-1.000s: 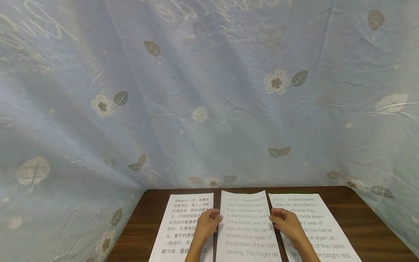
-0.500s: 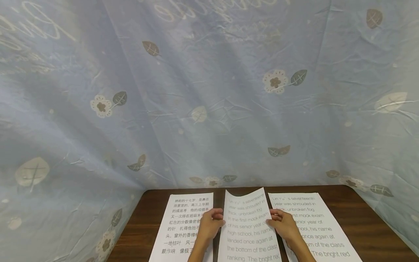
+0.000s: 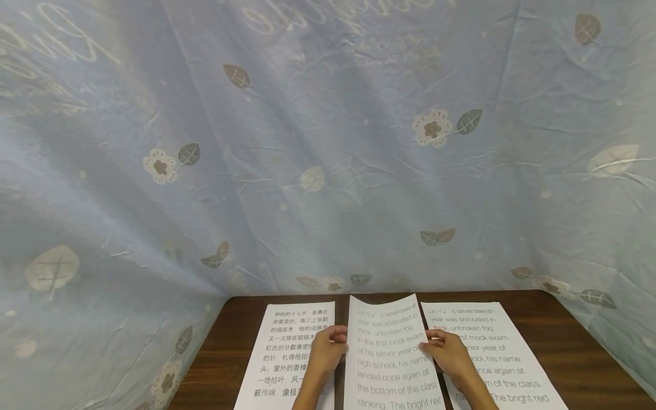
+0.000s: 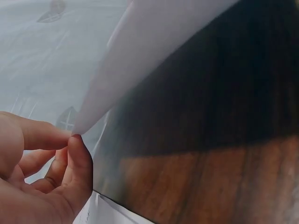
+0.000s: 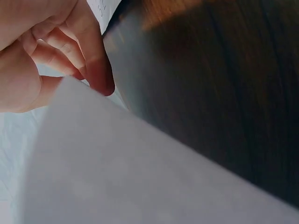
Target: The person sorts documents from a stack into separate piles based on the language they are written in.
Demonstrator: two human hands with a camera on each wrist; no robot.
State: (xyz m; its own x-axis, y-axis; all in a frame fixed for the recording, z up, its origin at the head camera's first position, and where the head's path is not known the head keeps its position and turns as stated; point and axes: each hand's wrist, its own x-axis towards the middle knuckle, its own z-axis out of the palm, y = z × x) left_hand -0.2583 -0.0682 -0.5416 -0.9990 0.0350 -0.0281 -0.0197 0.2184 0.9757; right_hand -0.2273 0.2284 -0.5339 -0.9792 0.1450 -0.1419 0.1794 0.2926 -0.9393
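A printed paper sheet with English text is held between both hands in the head view, raised off the table and bowed along its top edge. My left hand pinches its left edge between thumb and fingers; the left wrist view shows the pinched sheet above dark wood. On the opposite edge, my right hand pinches the sheet, and the right wrist view shows its pale surface slanting away from the fingers. The sheet's lower end is cut off by the frame.
To the left lies a paper with Chinese text, partly behind the left forearm. On the right, another English-text paper sits partly under the right arm. Both rest on the brown wooden table. A blue patterned curtain hangs behind.
The middle sheet, flatter one second ago, has risen and bowed at its top edge. Since half a second ago, sheet and hands have shifted only slightly.
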